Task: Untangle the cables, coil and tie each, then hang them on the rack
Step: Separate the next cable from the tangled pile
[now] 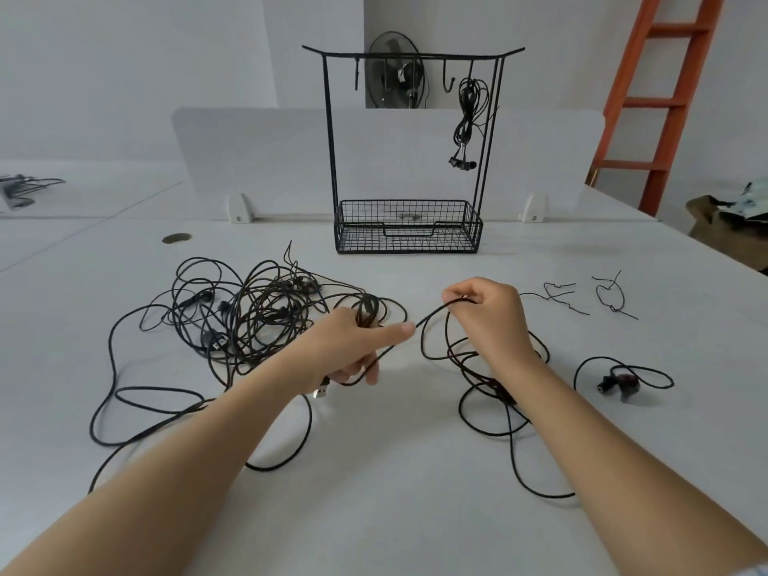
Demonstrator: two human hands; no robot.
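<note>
Counter point(395, 513), white, seen from the near edge. Both hands are raised over its centre and share one black cable point(432, 313).

Left hand point(353, 347): forefinger straight and pointing to 3 o'clock, the other fingers curled with the grip closed round the cable. A USB plug point(321, 390) sticks out beneath the palm.

Right hand point(486, 309): grip narrow, with thumb and fingertips pinching the same cable at the top of a loop. The slack falls under that wrist in loose turns onto the counter.

At 10 o'clock from the left hand lies a tangle of cables point(249, 313) – black leads and earphones, knotted together and flat on the surface.

At 12 o'clock stands the wire rack point(409, 226), a basket base with a hook bar above. One coiled earphone set point(469, 114) hangs from a hook at its right end.

At 2 o'clock from the right hand lie two twist ties point(611, 295), loose. At 3 o'clock lies a separate pair of earphones point(621, 380) – clear of the tangle.
</note>
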